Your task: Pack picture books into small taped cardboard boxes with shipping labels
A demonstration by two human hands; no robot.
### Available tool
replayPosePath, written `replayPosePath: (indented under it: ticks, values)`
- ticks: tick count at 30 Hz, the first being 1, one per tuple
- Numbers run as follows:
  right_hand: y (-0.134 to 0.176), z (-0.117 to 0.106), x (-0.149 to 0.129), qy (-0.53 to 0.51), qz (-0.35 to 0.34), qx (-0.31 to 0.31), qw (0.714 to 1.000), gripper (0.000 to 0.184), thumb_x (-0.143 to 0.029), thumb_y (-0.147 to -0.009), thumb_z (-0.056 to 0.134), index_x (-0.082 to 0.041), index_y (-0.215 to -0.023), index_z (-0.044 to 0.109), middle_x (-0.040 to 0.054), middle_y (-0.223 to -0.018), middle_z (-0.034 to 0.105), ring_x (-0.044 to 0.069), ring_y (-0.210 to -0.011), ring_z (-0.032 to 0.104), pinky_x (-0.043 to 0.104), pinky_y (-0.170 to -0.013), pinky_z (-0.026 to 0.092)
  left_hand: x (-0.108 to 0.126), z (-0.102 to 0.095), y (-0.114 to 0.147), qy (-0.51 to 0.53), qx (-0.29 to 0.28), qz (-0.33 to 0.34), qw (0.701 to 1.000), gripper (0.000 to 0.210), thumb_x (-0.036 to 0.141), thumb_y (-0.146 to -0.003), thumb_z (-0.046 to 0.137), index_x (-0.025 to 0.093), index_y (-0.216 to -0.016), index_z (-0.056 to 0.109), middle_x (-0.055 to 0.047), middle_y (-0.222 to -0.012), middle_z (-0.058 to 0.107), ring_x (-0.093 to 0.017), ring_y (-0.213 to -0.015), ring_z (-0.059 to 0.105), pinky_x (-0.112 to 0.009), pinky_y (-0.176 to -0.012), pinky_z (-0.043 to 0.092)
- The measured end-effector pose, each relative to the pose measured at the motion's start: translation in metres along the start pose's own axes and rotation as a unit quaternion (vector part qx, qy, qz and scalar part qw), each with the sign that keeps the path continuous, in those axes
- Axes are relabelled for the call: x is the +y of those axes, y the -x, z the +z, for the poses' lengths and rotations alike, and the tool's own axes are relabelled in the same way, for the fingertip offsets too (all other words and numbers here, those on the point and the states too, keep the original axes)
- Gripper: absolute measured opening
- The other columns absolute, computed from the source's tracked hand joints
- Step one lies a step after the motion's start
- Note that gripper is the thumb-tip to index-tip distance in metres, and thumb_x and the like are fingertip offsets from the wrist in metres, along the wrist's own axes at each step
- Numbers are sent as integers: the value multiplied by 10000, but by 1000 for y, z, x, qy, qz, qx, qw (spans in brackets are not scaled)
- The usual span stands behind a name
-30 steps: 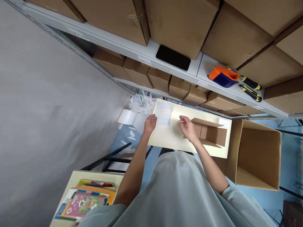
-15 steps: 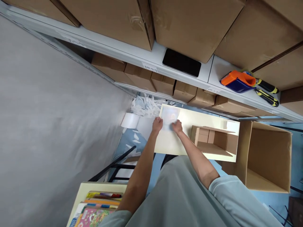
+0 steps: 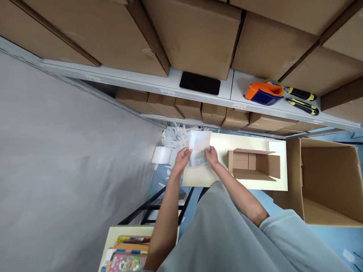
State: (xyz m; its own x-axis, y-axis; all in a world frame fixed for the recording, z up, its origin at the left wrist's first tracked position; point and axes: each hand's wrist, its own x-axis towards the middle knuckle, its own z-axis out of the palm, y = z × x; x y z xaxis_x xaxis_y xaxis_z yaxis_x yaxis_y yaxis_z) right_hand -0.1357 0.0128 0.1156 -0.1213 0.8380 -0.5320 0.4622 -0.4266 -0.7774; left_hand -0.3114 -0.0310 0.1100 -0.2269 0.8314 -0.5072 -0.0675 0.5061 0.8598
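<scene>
Both hands grip a flat, book-shaped thing in thin whitish see-through wrapping, a wrapped book (image 3: 199, 148) by its look, with pale blue print showing through. My left hand (image 3: 183, 158) is closed on its left edge. On the opposite edge, the fingers of my right hand (image 3: 212, 155) are pinched. The wrapped book is tilted above the left part of a cream table (image 3: 221, 180). To the right of my right hand, an open cardboard box (image 3: 253, 174) lies on that table with its flaps spread.
A large open carton (image 3: 330, 185) stands right of the table. Ahead, a shelf (image 3: 167, 85) bears cartons, a black phone (image 3: 200, 83), an orange-and-blue tape dispenser (image 3: 263, 93) and box cutters (image 3: 303, 106). Books (image 3: 129, 260) lie at lower left. White scraps (image 3: 176, 136) and a white roll (image 3: 161, 155) are behind.
The wrapped book has gone from lying nearly flat at the table to being raised and tilted, still between both hands. The camera view has shifted a little.
</scene>
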Motion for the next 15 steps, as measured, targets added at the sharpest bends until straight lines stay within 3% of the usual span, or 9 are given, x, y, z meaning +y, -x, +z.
replayPosePath:
  ticks: [4,7,11,15]
  values:
    - [50,-46,-3,-136,-9,20,990,477,-607,-924,686,-227,-1209,720,66,-961,787,262,-950,727,376,-844,601,37,-4,54,56,-11,1,998,606,689,-796,798,183,-1130,764,-105,-1022,800,-264,-935,748,-369,-865,600]
    - [94,-97,1,-228,-36,-11,973,552,-681,-825,804,-233,-1143,759,63,-954,795,244,-892,727,350,-759,606,58,12,88,62,-33,8,998,576,655,-816,819,182,-1144,781,-103,-1007,805,-274,-949,758,-370,-856,612]
    - [139,-158,8,-285,-26,-10,958,581,-718,-743,871,-235,-1048,765,55,-967,794,202,-839,710,303,-681,590,71,60,118,57,-78,-2,995,581,661,-801,838,185,-1133,795,-102,-1003,816,-270,-930,763,-351,-817,616]
    - [160,-198,21,-299,-3,44,953,623,-721,-660,926,-224,-986,738,53,-936,787,170,-732,659,260,-557,498,76,119,135,22,-124,-15,992,632,701,-802,812,184,-1165,791,-118,-1042,826,-291,-970,770,-370,-838,621]
